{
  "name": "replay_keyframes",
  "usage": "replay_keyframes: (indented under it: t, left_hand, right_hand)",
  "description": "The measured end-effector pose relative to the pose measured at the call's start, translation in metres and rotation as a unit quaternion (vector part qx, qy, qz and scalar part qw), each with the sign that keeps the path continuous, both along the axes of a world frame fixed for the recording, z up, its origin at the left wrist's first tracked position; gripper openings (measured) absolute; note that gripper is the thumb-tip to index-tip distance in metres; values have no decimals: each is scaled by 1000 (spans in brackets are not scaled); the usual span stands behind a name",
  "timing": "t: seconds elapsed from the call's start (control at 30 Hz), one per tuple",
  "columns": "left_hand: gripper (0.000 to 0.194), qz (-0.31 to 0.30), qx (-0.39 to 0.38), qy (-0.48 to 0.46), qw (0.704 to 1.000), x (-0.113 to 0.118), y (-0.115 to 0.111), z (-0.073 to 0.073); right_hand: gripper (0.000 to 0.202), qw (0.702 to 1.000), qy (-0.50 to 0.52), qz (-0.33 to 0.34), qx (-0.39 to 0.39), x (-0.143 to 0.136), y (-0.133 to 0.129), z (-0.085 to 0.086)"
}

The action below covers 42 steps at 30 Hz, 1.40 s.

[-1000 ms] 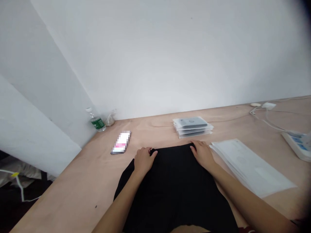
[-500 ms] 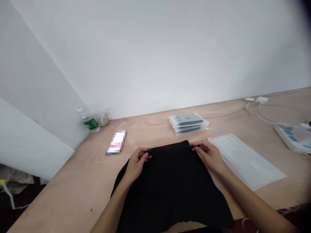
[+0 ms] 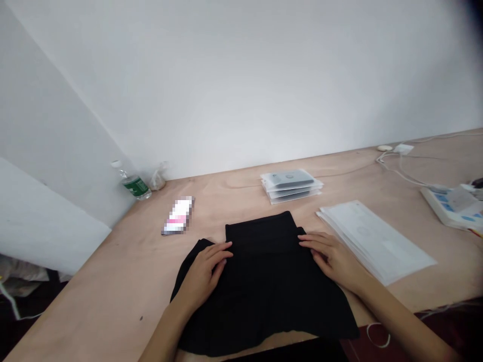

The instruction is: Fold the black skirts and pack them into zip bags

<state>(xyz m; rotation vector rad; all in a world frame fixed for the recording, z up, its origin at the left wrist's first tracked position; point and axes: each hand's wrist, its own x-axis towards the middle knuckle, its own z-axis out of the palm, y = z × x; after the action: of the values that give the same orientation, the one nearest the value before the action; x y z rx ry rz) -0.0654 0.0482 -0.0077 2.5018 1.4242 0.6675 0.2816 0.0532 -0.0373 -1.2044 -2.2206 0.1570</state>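
A black garment (image 3: 260, 281) lies spread on the wooden table in front of me, its straight upper edge toward the wall and its wider lower part near the table's front edge. On its left side rests my left hand (image 3: 209, 266), fingers stretched out over the cloth. My right hand (image 3: 330, 256) lies on the opposite side, fingertips touching the cloth just below the upper right corner. Neither hand grips the fabric. Close to my right hand is a pile of flat, translucent white bags (image 3: 377, 241).
Packed dark items in clear bags form a stack (image 3: 292, 186) near the wall. A phone (image 3: 179, 216) lies to the left, with a green-labelled bottle (image 3: 136, 186) and a small plastic bag (image 3: 157, 178) behind it. At right, a power strip (image 3: 453, 206) has cables.
Both hands have let go of the garment's upper corners and moved slightly down along its sides. The upper edge now lies flat, and the view has shifted a little.
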Motion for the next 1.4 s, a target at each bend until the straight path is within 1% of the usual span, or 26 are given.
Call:
replay_keyframes:
  t: [0.07, 0.17, 0.23, 0.3, 0.37, 0.43, 0.5, 0.57, 0.63, 0.7, 0.77, 0.83, 0.87, 0.9, 0.93, 0.97, 1.03, 1.13, 1.27, 1.33, 1.4]
  left_hand:
    - [27, 8, 24, 25, 999, -7, -13, 1]
    - [29, 16, 33, 48, 998, -22, -49, 0]
    - [31, 0, 28, 59, 998, -33, -76, -2]
    - [33, -17, 27, 74, 997, -42, -97, -4]
    - [32, -20, 26, 85, 996, -49, -109, -7]
    - [29, -14, 24, 86, 996, -53, -113, -9]
    - [25, -11, 20, 75, 997, -55, -113, -10]
    - [23, -6, 4, 58, 998, -56, -112, -6]
    - [20, 7, -25, 30, 999, -56, -110, 2]
    - [16, 28, -71, -17, 997, -53, -105, 13]
    - [13, 66, -119, -75, 988, -47, -93, 24]
    - [14, 133, -145, -119, 973, -39, -75, 31]
    - [17, 176, -142, -126, 966, -34, -64, 33]
    - [21, 219, -129, -126, 959, -30, -54, 33]
    - [24, 247, -126, -115, 954, -26, -45, 32]
    - [27, 267, -123, -97, 951, -23, -38, 29]
    - [30, 284, -124, -66, 949, -19, -28, 23]
    - [32, 284, -114, -67, 950, -20, -26, 14]
    - [31, 301, -65, -100, 946, -22, -28, 14]
    - [30, 325, -51, -71, 942, -22, -26, 14]
    - [29, 343, -53, -13, 938, -20, -22, 12]
  right_hand:
    - [40, 1000, -6, -1, -1, 4, -12, 5]
    - [38, 1000, 14, 3, -3, 11, -44, 11]
    - [39, 1000, 6, 15, -14, 17, -70, 12]
    - [46, 999, -29, 30, -27, 22, -92, 9]
    - [51, 996, -67, 42, -35, 26, -107, 5]
    - [47, 994, -85, 48, -40, 28, -114, 1]
    - [41, 994, -78, 53, -50, 29, -115, 0]
    - [36, 995, -47, 53, -69, 29, -114, 4]
    - [29, 994, -4, 34, -108, 28, -110, 12]
    - [21, 984, 52, -6, -169, 23, -101, 22]
    - [19, 965, 119, -58, -226, 15, -85, 32]
    - [23, 945, 176, -108, -253, 4, -64, 36]
    - [25, 939, 194, -129, -255, -3, -53, 35]
    - [26, 934, 208, -146, -251, -8, -43, 33]
    - [27, 931, 224, -157, -243, -13, -36, 30]
    - [27, 928, 237, -164, -235, -17, -30, 25]
    - [31, 925, 253, -172, -224, -20, -26, 15]
    - [39, 926, 250, -183, -216, -20, -32, 6]
    - [40, 928, 248, -218, -172, -22, -38, 6]
    - [40, 933, 228, -230, -156, -25, -35, 5]
    - [38, 944, 181, -234, -144, -27, -31, 2]
